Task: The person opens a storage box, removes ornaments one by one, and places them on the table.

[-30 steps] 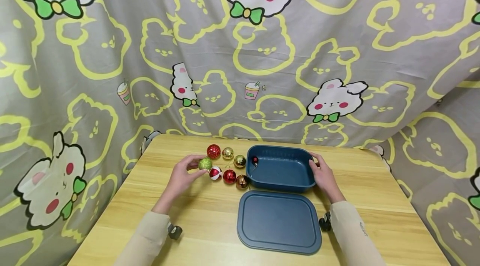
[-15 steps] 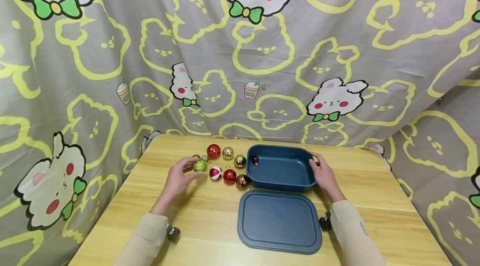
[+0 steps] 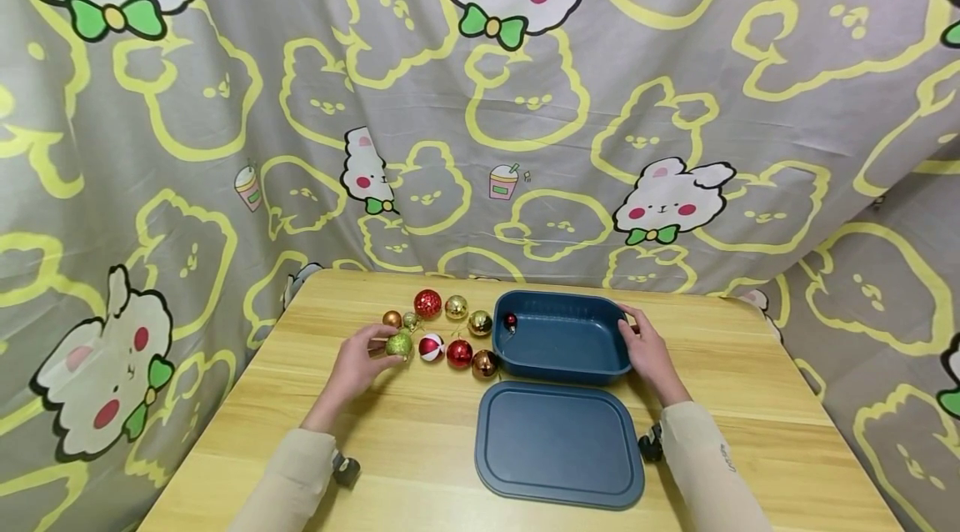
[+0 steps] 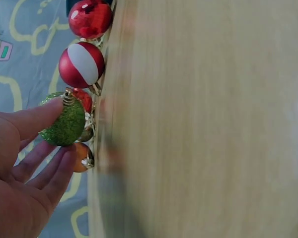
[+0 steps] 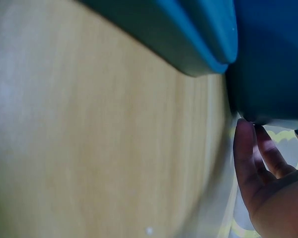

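Note:
My left hand [image 3: 357, 363] pinches a glittery green Christmas ball [image 3: 400, 345] between thumb and fingers, at the left end of a group of baubles. In the left wrist view the thumb lies across the green ball [image 4: 69, 124], close to its gold cap. A red-and-white bauble [image 3: 431, 347] is just right of it. My right hand [image 3: 651, 355] grips the right end of a dark blue box [image 3: 562, 346], thumb at the rim and fingers against the outer wall. A small dark red bauble [image 3: 511, 319] lies inside the box at its left end.
Behind the left hand lie a small orange bauble [image 3: 392, 318], a small gold-green one [image 3: 411, 321] and a red glitter one [image 3: 427, 303]. Gold [image 3: 456, 307], red [image 3: 460, 353] and copper [image 3: 484, 363] baubles lie nearer the box. The blue lid [image 3: 558, 444] lies in front.
My left hand has moved left, then slightly nearer, with the green Christmas ball, uncovering the small orange and gold-green baubles behind. The right hand and box have stayed put.

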Tool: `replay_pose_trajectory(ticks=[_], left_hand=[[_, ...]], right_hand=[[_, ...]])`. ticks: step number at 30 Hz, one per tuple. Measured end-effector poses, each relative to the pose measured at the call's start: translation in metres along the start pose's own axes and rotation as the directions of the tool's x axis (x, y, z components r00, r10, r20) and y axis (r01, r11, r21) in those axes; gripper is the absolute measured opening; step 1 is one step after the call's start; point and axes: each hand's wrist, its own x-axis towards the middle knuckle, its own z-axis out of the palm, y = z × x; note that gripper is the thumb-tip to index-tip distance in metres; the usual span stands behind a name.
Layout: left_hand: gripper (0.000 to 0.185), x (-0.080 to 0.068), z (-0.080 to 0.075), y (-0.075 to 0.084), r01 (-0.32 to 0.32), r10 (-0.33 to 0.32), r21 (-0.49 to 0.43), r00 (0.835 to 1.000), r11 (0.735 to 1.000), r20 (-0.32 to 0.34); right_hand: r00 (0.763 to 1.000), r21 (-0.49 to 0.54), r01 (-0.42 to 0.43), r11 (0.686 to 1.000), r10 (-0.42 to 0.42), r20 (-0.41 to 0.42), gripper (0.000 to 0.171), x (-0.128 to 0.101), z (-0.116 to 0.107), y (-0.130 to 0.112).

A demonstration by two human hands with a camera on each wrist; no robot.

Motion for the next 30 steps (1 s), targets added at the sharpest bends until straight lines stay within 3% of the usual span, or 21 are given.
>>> replay_pose_trajectory(ticks=[13, 30], left_hand=[[0.045, -0.0010, 0.0085, -0.0012, 0.046, -0.047, 0.019, 0.999, 0.999, 0.023], [0.052, -0.0030, 0.0069, 0.0016, 0.028, -0.030, 0.041, 0.998, 0.999, 0.058]], right_hand=[[1.000, 0.008, -0.004, 1.000, 0.004, 0.009, 0.052, -0.0005, 0.0002, 0.0021], [1.000, 0.018, -0.012, 1.000, 0.012, 0.019, 0.051, 0.0016, 0.0012, 0.0013]])
